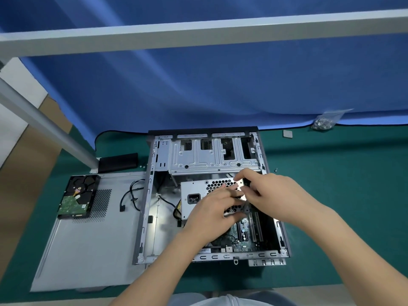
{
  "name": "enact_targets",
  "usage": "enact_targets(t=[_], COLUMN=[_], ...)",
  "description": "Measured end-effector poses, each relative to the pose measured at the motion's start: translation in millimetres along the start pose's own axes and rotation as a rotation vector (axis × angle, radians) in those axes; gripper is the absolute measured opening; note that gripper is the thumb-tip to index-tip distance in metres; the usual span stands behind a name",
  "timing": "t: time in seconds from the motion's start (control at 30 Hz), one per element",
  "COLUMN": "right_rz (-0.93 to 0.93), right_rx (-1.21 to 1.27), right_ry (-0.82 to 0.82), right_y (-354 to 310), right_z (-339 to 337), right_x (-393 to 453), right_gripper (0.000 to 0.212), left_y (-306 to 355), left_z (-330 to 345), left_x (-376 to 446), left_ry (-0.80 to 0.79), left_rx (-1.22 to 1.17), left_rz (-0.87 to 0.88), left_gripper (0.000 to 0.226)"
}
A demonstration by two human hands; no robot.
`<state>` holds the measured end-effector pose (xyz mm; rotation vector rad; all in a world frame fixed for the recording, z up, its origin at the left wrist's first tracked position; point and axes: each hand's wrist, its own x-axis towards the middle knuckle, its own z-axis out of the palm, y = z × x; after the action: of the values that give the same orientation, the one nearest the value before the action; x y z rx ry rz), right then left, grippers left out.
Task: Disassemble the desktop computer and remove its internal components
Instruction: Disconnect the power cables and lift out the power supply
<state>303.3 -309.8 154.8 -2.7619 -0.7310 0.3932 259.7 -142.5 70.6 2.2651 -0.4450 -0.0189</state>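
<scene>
1. Computer case (152, 195), an open box of bare grey sheet metal, lies on its side in the middle of a dark green table mat (331, 206), its open face turned up.
2. Inside it, a boxy silver power supply (194, 191) sits tilted, with a honeycomb grille of small hexagonal holes and a black three-pin socket on its face.
3. Left hand (212, 215) lies over the power supply's near right part, fingers laid close together and slightly bent across the grille; whether they grip an edge cannot be told.
4. Right hand (267, 191) reaches in from the right, its index finger stretched to the supply's far right corner and the other fingers curled at that right edge, seemingly pinching it.
5. Green circuit board (242, 235) with long black and yellow slots shows on the case floor below the hands.
6. Black cables (170, 204) curve from the supply's left side across the case floor.
7. Drive cage (212, 155), a ribbed panel of stamped metal with square cut-outs, fills the far end of the case.
8. Flat grey side panel (88, 239) with a patch of fine perforations lies on the mat just left of the case.
9. Hard drive (77, 197), black with a green circuit board facing up, rests on the panel's far left corner.
10. Clear plastic bag of screws (326, 121) lies well apart, at the far right, on the edge of a blue cloth (220, 85).
</scene>
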Motion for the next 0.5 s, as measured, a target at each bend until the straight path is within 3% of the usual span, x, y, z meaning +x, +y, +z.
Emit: enact_targets(t=[0.5], right_rz=[0.005], right_rx=[0.005], right_ry=[-0.009], right_y=[-2.3], right_z=[-1.0], right_x=[-2.4], right_gripper=[0.020], left_y=[2.5], left_z=[-2.1], left_x=[0.7], left_ry=[0.003], left_rx=[-0.006], left_rz=[0.032], left_gripper=[0.027])
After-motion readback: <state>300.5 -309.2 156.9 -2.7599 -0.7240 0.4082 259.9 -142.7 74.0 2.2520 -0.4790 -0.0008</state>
